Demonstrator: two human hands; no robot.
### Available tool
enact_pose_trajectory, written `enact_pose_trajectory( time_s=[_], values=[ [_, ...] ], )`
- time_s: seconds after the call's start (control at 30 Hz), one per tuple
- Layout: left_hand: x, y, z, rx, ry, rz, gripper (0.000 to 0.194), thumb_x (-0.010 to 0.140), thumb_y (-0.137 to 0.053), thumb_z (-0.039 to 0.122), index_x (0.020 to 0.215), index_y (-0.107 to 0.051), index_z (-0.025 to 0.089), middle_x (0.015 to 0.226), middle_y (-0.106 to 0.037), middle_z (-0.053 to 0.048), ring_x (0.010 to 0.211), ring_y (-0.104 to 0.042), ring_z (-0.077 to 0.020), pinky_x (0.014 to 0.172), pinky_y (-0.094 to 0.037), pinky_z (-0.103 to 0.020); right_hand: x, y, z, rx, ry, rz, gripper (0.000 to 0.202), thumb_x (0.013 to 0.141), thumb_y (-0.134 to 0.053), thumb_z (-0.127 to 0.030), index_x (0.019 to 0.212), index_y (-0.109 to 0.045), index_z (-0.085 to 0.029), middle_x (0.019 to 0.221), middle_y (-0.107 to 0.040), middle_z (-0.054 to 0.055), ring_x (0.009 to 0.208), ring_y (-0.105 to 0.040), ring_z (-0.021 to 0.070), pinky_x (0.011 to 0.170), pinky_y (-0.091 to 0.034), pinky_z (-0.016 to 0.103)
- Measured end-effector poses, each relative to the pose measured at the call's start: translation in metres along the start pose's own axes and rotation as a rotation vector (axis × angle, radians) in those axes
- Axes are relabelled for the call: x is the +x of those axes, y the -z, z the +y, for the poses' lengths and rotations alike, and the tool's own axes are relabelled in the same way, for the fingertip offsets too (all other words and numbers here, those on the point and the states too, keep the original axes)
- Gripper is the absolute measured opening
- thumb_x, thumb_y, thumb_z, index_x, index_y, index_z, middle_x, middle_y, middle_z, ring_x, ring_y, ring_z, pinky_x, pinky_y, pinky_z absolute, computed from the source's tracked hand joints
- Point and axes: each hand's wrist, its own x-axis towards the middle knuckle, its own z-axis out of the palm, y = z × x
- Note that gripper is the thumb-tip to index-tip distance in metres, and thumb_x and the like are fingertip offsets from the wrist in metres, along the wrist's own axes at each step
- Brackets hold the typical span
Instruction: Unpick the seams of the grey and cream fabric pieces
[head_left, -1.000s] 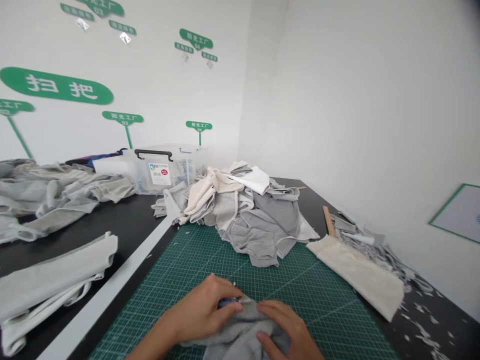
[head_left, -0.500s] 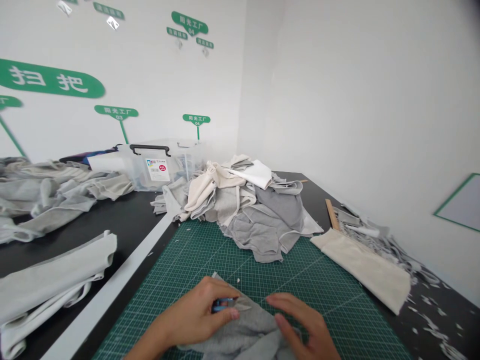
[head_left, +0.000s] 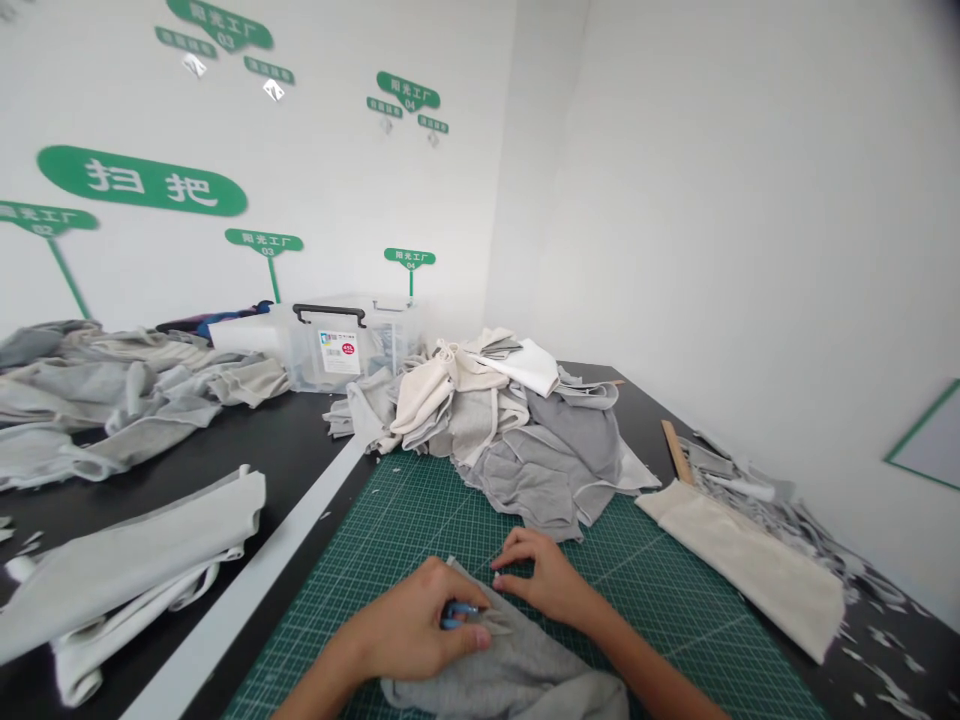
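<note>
My left hand [head_left: 420, 622] is closed around small blue-handled thread snips [head_left: 459, 612], with the pointed metal end showing past the fingers. Beneath that hand lies a grey knit cloth [head_left: 517, 662], bunched toward the bottom edge of the view. Past the cloth's upper edge, my right hand [head_left: 544, 575] pinches at a tiny white scrap [head_left: 496, 576] between thumb and forefinger, close to the green cutting mat [head_left: 420, 520].
A heap of grey and cream cloths [head_left: 517, 430] covers the mat's far end. Right of it lie a folded cream cloth [head_left: 750, 560], a wooden strip [head_left: 676, 452] and scraps. At left are folded white cloth [head_left: 172, 540], more fabric [head_left: 112, 390] and a clear plastic box [head_left: 300, 350].
My right hand has moved from over the grey cloth forward to the white scrap, its fingers closing there. My left hand keeps the snips on the cloth. The view has shifted slightly.
</note>
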Motion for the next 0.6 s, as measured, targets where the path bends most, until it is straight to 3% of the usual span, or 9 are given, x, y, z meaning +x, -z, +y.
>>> enact_pose_trajectory(
  time_s=[0.07,0.2,0.33,0.47,0.6],
  values=[
    [-0.001,0.000,0.000,0.007,-0.008,0.020,0.024,0.083,-0.060,0.036,0.100,-0.069,0.021,0.088,-0.070,-0.001,0.081,-0.061,-0.0187,0.072,-0.044,-0.024,-0.003,-0.006,0.004,-0.015,0.038,0.044,0.005,0.077,-0.072,-0.022,0.078,-0.075,-0.019,0.082,-0.065,0.003,0.080,-0.059,0.0152,0.075,-0.044,0.027],
    [-0.002,-0.001,0.002,-0.007,-0.041,0.012,0.024,0.084,-0.059,0.036,0.100,-0.070,0.022,0.086,-0.070,-0.001,0.080,-0.061,-0.0187,0.072,-0.043,-0.024,-0.007,-0.010,-0.003,-0.122,0.128,0.041,0.012,0.086,-0.061,-0.020,0.077,-0.068,-0.016,0.080,-0.064,0.003,0.082,-0.057,0.0162,0.079,-0.044,0.030],
    [0.000,-0.001,0.003,-0.009,-0.024,0.001,0.023,0.085,-0.057,0.034,0.098,-0.071,0.020,0.085,-0.071,-0.001,0.078,-0.061,-0.0177,0.074,-0.043,-0.025,-0.013,0.007,-0.019,-0.261,0.171,0.016,0.015,0.090,-0.050,-0.017,0.082,-0.062,-0.017,0.084,-0.062,0.004,0.083,-0.056,0.0169,0.078,-0.045,0.030],
    [0.002,0.001,0.001,-0.033,-0.042,0.005,0.022,0.085,-0.059,0.033,0.099,-0.071,0.020,0.088,-0.072,0.000,0.076,-0.062,-0.0166,0.081,-0.042,-0.028,-0.053,0.067,-0.018,-0.321,0.060,0.170,0.020,0.095,-0.041,-0.024,0.087,-0.059,-0.020,0.091,-0.062,0.006,0.089,-0.058,0.0177,0.082,-0.046,0.031],
    [0.001,0.002,0.001,-0.047,-0.028,0.021,0.023,0.085,-0.059,0.034,0.102,-0.070,0.022,0.093,-0.072,-0.002,0.083,-0.062,-0.0185,0.083,-0.042,-0.029,-0.135,0.151,0.016,-0.486,-0.092,0.387,0.026,0.086,-0.056,-0.048,0.086,-0.066,-0.024,0.091,-0.067,0.008,0.083,-0.063,0.0205,0.076,-0.050,0.033]
  ],
)
